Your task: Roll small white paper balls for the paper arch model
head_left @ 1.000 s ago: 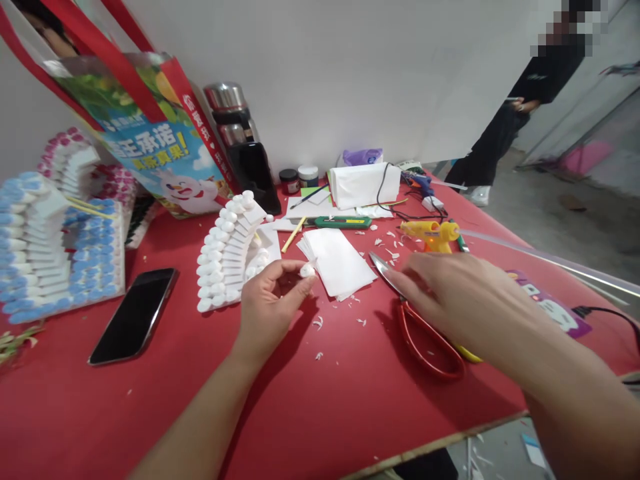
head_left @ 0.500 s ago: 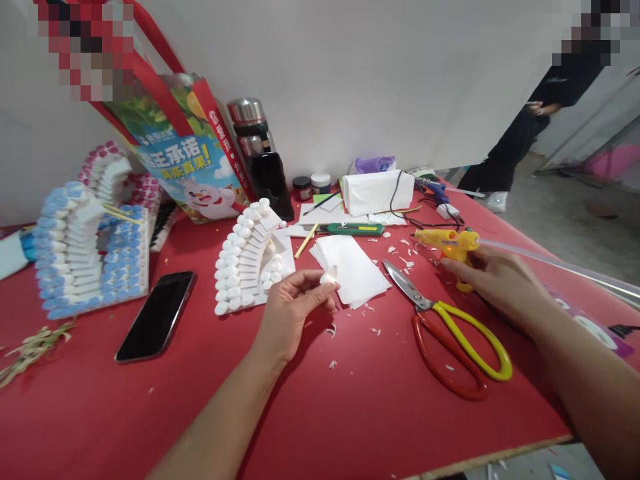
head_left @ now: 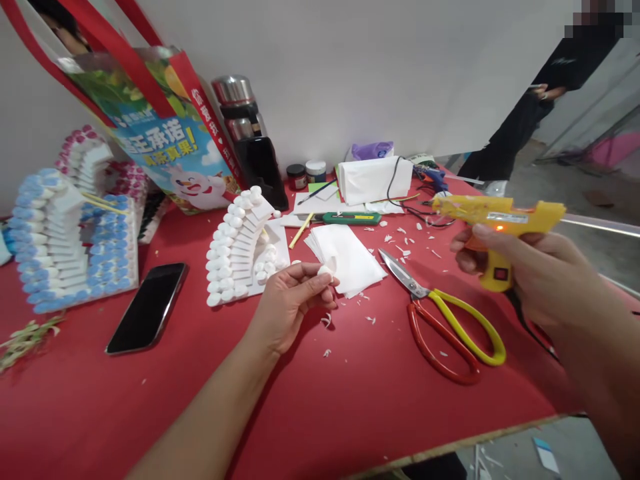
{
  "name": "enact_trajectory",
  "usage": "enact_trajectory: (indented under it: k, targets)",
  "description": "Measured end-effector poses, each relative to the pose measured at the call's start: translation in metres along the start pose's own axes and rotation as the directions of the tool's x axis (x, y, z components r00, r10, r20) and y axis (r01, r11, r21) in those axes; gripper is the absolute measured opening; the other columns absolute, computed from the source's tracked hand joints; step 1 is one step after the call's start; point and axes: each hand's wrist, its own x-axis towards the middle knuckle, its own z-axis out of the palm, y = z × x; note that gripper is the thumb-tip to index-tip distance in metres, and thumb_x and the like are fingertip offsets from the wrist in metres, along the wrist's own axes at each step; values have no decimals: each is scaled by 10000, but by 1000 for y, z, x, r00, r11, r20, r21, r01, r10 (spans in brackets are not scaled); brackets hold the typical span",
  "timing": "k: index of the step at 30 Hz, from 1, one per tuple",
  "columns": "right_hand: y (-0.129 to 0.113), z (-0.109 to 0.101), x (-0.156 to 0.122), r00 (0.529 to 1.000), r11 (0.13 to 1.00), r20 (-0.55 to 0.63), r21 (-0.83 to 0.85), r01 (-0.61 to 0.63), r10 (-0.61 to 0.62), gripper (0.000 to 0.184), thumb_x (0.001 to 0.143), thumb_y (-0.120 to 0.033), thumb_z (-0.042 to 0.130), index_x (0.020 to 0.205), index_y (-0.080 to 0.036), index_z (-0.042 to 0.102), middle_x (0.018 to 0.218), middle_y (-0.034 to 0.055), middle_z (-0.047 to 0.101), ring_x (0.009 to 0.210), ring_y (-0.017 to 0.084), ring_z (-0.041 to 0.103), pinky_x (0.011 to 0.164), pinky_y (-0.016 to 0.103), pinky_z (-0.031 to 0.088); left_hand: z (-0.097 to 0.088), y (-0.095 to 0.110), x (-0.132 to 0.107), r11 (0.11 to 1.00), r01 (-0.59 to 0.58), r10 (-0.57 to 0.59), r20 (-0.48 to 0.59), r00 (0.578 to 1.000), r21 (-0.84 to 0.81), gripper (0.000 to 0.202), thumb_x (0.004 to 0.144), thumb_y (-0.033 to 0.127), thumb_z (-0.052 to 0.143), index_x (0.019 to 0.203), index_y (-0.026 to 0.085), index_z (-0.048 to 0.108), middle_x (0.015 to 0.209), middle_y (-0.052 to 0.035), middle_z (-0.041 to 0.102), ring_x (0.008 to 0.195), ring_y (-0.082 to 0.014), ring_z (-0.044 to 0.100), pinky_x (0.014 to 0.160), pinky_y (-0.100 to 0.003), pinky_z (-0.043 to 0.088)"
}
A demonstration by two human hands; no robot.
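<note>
Between the thumb and fingers of my left hand (head_left: 295,300) is a small white rounded piece (head_left: 326,271), partly hidden by the fingertips. My right hand (head_left: 520,267) grips a yellow hot glue gun (head_left: 500,217), raised above the table, its nozzle pointing left and an orange light glowing on its side. Just past my left hand lies a stack of white paper (head_left: 345,257). A curved white staircase model (head_left: 245,247), edged with white rounded pieces, stands to the left. Scissors (head_left: 413,283) with one red and one yellow handle lie between my hands.
A phone (head_left: 147,307) and a blue-and-white model (head_left: 50,247) are at left. Behind stand a shopping bag (head_left: 175,147), a steel flask (head_left: 235,93) and small jars (head_left: 296,177). A green utility knife (head_left: 350,218) lies near white scraps. A person (head_left: 530,113) stands beyond the table.
My right hand has taken up the glue gun and lifted it, turning its nozzle left. My left hand keeps its pinch on the white piece. The view has shifted slightly.
</note>
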Motion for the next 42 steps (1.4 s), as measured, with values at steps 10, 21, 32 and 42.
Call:
enact_trajectory:
  k: [10,21,32,42]
  targets:
    - [-26,30,-50,865,979,472,178,95,-170,399,929,-560,666,731,-217,721,782,33,701,731,161,625,685,280,482,0,1,-1,997,31,-33,26,999,70,144,793,184,845,862,124,734,701,-25,738,581,-101,666,620,-216,593]
    - [-25,36,-57,830,988,543,-4,154,-127,484,955,-621,582,703,-209,618,697,2,589,659,151,527,612,294,404,-1,2,-2,988,35,-47,73,996,150,153,820,220,826,897,120,740,690,-31,729,583,-123,669,607,-242,582]
    - [-29,37,-57,831,966,522,-46,253,-192,487,982,-588,558,682,-205,545,630,-28,461,577,117,432,548,276,342,0,2,-2,992,17,-29,97,995,129,105,816,194,821,868,133,754,777,-56,759,592,-121,672,586,-245,594]
    - [-23,36,-63,844,963,522,-140,231,-126,549,954,-649,557,643,-201,488,601,-23,419,550,119,383,495,286,287,3,3,-2,998,31,-34,69,997,51,130,782,154,842,850,119,737,768,-54,768,585,-100,670,616,-218,608]
